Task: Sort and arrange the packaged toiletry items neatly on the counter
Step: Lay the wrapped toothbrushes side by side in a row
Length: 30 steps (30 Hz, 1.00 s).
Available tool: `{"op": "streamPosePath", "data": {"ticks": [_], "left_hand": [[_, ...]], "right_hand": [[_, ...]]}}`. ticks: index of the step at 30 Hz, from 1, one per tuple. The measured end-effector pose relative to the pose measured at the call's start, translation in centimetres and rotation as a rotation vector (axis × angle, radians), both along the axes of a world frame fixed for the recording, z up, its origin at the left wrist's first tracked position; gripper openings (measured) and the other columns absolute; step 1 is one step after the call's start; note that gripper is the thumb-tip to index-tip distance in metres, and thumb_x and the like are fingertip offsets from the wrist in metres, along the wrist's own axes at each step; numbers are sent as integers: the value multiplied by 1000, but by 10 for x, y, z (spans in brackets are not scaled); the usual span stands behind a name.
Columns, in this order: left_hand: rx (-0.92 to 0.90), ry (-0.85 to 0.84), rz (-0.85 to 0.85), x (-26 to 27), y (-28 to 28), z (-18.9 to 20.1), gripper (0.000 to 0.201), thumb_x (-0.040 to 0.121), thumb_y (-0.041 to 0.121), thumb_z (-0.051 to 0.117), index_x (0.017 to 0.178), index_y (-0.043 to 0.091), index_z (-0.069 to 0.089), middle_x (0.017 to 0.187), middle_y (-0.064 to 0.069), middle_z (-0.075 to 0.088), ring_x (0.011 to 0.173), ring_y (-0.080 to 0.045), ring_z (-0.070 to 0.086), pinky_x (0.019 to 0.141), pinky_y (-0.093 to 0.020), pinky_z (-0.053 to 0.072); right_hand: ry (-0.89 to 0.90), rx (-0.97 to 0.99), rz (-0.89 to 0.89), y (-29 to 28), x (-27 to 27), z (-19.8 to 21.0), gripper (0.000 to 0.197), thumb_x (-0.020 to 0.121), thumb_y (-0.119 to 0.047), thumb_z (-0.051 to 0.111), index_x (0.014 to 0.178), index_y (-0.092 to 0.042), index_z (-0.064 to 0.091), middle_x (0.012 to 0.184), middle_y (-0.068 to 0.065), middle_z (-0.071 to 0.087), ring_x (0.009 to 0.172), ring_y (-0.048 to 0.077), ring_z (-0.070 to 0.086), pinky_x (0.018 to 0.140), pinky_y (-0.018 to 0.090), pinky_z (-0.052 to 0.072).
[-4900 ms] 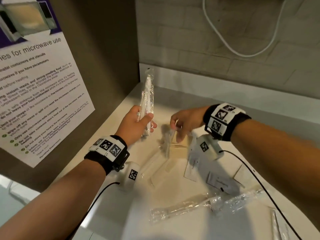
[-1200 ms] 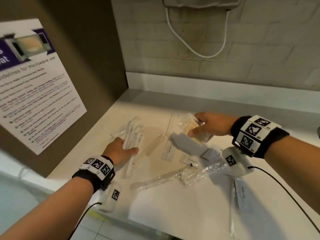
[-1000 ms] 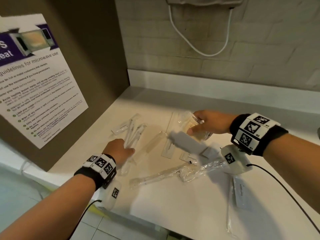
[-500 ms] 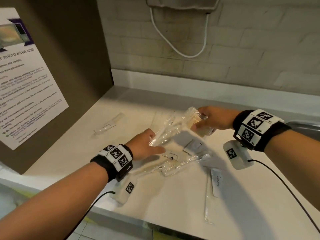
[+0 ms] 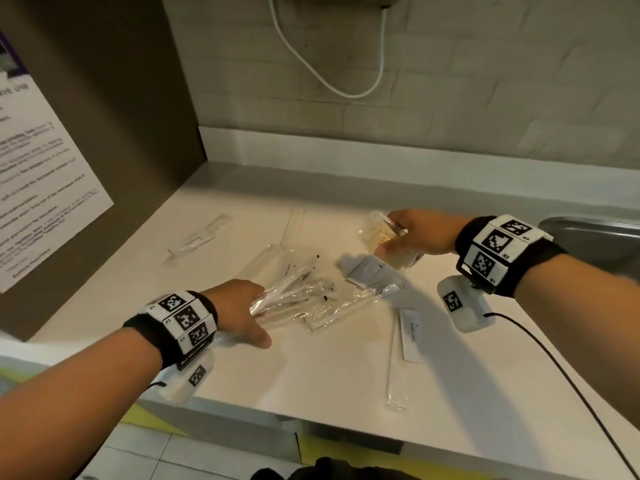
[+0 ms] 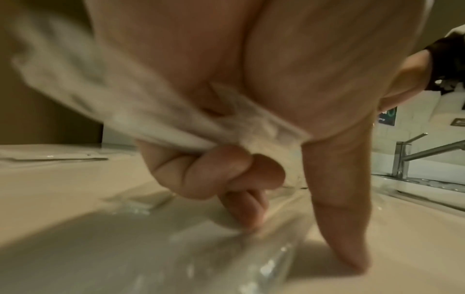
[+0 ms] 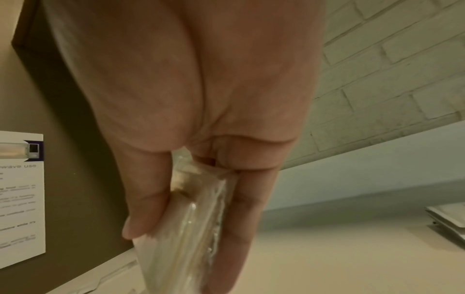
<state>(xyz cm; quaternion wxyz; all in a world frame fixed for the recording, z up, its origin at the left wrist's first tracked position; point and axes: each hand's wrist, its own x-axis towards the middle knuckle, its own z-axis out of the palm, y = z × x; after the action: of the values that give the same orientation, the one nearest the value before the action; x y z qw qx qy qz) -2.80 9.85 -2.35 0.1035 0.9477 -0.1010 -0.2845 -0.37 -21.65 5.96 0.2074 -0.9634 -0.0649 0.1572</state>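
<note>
My left hand (image 5: 247,311) grips a bundle of clear-wrapped toothbrush packets (image 5: 294,289) low over the white counter (image 5: 311,375); in the left wrist view its fingers (image 6: 214,175) curl round the wrapped ends (image 6: 156,119) while the thumb tip presses the counter. My right hand (image 5: 412,233) holds a stack of small clear packets with beige contents (image 5: 381,237) above the counter's middle, pinched between thumb and fingers (image 7: 236,228). More loose packets lie between the hands (image 5: 349,303). A single packet (image 5: 197,239) lies at far left, and a long one (image 5: 405,344) at the right.
A brown side panel with a microwave notice (image 5: 41,202) stands on the left. A brick wall with a white cable (image 5: 329,74) is behind. A steel sink edge (image 5: 595,233) is at the right, with a tap (image 6: 407,155). The counter's front edge (image 5: 277,410) is close.
My left hand lifted the toothbrush packets from the left side and carried them right, down onto the middle pile. One packet stayed at far left. My right hand kept its stack, barely moving.
</note>
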Motion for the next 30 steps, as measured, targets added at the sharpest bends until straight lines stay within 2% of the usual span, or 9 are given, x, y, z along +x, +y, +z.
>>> {"op": "streamPosePath", "data": {"ticks": [3,5,9,12,15,20,23,26,30], "left_hand": [[-13,-50,19,-5,2,3,28,67,41,72,81,19,63,76,6,65,65,-12,60,63,-27,50],[-25,-96,25,-6,-1,5,23,72,40,65,73,19,57,70,5,59,60,-13,54,56,-27,42],[-266,-98,138,-3,-20,10,19,83,39,65,85,21,57,85,0,62,73,-14,56,61,-28,40],[-420,-132,211,-3,-41,8,20,87,38,59,89,19,56,84,-1,62,72,-14,56,63,-30,41],[-501,-100,256,-5,-57,-1,26,87,34,59,100,12,55,80,-5,72,68,-17,67,73,-35,53],[-402,-103,226,-12,-73,-13,52,68,50,81,102,18,57,97,1,64,86,-17,62,73,-31,50],[-340,-100,216,-14,-74,-18,68,59,45,87,114,21,55,108,4,63,94,-17,61,77,-28,48],[-290,-145,191,-13,-71,-16,66,66,35,85,121,18,51,117,3,59,101,-18,58,85,-29,48],[-350,-131,210,-13,-63,-9,55,73,29,81,117,19,50,108,3,59,95,-17,58,80,-30,49]], "right_hand": [[-18,18,24,9,4,3,39,85,-35,69,106,-4,58,103,15,67,92,31,65,81,38,53],[-27,29,41,15,5,6,40,85,-34,70,110,-6,59,104,12,67,93,30,66,78,36,54],[-14,86,68,23,8,11,35,86,-32,69,108,-8,57,104,9,66,90,26,66,73,35,58],[-25,94,78,25,10,12,36,85,-34,70,106,-7,57,103,10,67,88,27,67,74,38,59],[-46,114,56,24,11,12,39,83,-35,72,105,-6,56,102,14,66,89,30,66,73,37,58],[-69,132,43,17,8,15,35,84,-35,71,104,-11,55,93,5,64,78,19,63,59,23,49],[-74,130,52,13,5,15,31,86,-33,70,102,-15,52,86,-2,59,72,10,59,54,20,44],[-71,123,52,7,2,15,30,86,-33,70,101,-17,50,83,-5,57,71,10,57,54,20,43],[-42,153,50,-3,-1,12,26,86,-27,71,96,-15,51,84,-1,58,79,21,61,56,24,50]]}}
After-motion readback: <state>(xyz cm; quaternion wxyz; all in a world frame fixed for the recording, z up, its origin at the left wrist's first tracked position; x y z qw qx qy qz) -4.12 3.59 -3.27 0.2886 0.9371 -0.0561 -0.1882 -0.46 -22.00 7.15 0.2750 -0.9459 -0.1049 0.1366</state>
